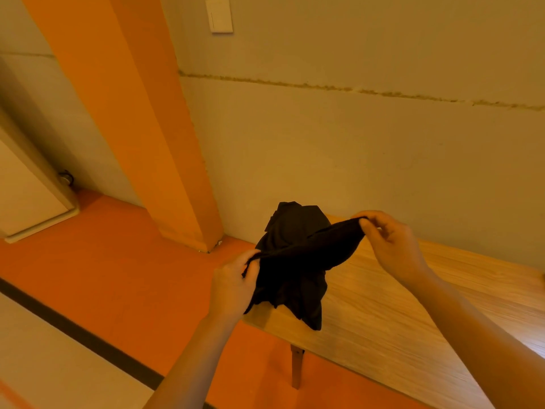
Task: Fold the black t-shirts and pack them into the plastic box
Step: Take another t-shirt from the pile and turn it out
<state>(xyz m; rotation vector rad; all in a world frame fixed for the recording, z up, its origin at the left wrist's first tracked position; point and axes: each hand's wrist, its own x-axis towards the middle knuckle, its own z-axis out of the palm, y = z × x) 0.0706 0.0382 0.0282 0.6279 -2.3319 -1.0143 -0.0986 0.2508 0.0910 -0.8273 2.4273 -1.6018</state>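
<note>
Over the wooden table (427,305), by its left end, I hold a crumpled black t-shirt (292,261) aloft; my left hand (233,286) and right hand (389,243) each pinch an edge in curled fingers. I should spread it flat before folding. No plastic box shows.

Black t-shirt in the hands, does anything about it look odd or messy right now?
Yes. The black t-shirt is bunched and twisted, not flat: left hand and right hand pinch one stretched edge while the rest hangs crumpled over the wooden table corner.
</note>
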